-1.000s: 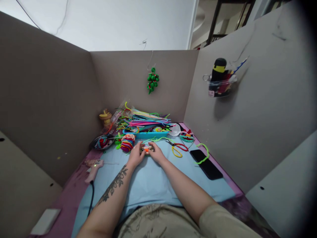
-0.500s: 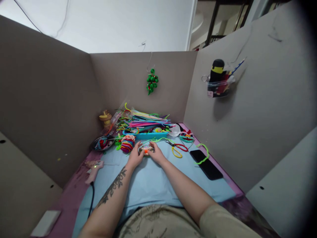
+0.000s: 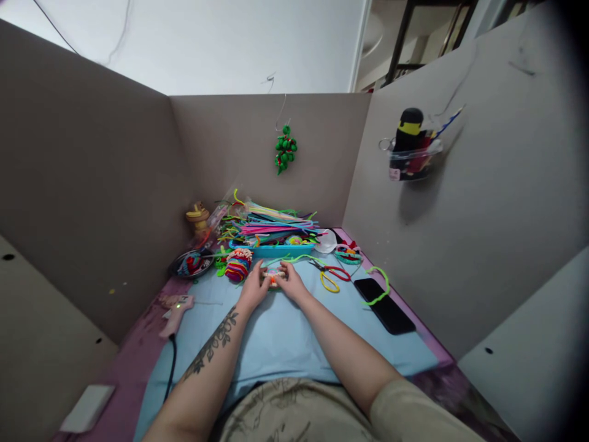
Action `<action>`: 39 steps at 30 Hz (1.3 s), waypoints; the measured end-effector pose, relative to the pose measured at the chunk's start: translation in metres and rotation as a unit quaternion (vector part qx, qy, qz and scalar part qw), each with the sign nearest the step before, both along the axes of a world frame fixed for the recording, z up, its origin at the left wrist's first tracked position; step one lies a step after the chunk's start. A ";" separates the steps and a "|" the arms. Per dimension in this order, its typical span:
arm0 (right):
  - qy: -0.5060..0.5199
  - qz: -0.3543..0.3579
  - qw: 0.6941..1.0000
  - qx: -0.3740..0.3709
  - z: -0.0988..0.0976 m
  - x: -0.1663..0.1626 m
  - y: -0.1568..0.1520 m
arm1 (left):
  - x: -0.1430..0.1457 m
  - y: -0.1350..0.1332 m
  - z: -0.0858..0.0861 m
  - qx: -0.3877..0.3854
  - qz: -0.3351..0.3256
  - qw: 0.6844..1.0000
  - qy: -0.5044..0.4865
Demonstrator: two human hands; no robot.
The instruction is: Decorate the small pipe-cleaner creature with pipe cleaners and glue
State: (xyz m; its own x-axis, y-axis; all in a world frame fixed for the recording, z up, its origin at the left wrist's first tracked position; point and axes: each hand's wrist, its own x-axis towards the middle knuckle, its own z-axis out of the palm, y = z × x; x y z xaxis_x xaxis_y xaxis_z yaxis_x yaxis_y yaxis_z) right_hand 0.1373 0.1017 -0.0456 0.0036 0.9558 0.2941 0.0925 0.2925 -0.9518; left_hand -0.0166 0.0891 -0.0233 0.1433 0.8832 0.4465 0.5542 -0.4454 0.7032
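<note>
Between my two hands sits a small roundish craft piece [image 3: 274,280], pale at the rim with bright orange in the middle; it looks like pipe-cleaner work, but fingers hide part of it. My left hand [image 3: 254,286] grips its left edge, and my right hand [image 3: 293,285] pinches the right edge. A green pipe cleaner [image 3: 301,258] runs just behind my right fingers. Left of my left hand stands a striped multicoloured piece [image 3: 238,266]. Scissors [image 3: 329,279] with red and yellow handles lie to the right of my right hand.
At the back, a blue tray [image 3: 271,252] carries a heap of coloured pipe cleaners [image 3: 280,227]. A pink glue gun [image 3: 178,312] with a cord lies left. To the right is a black phone [image 3: 391,314] under a green strand. A dark bowl [image 3: 175,268] stands at back left.
The whole view has shifted slightly. Both hands keep hold of the craft piece in nearly the same place; the fingers have barely moved.
</note>
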 end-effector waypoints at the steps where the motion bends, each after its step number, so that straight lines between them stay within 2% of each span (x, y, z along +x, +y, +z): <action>1: 0.011 -0.008 1.000 0.000 0.000 0.001 0.001 | -0.001 0.000 0.000 0.006 0.005 1.000 -0.013; 6: 0.049 -0.072 0.996 -0.011 0.000 0.008 0.004 | -0.008 0.000 0.004 0.053 0.058 0.994 -0.070; 10: 0.042 -0.100 0.994 -0.011 0.001 0.013 0.005 | -0.009 -0.002 0.007 0.050 0.071 0.993 -0.074; 22: -0.050 -0.103 0.993 0.031 0.004 0.007 -0.012 | -0.009 -0.005 0.000 -0.009 0.060 0.998 -0.009; 27: -0.056 -0.105 0.993 0.016 0.008 0.008 -0.013 | -0.010 -0.006 0.003 0.017 0.081 0.996 -0.020; 31: -0.035 -0.131 0.991 0.003 0.012 0.012 -0.012 | -0.013 -0.007 0.008 0.061 0.111 0.991 0.032; 35: -0.028 -0.144 0.989 -0.004 0.013 0.013 -0.010 | -0.013 -0.009 0.009 0.052 0.087 0.989 0.104; 39: -0.043 -0.147 0.988 0.006 0.011 0.014 -0.008 | -0.009 -0.010 0.008 0.040 0.083 0.989 0.120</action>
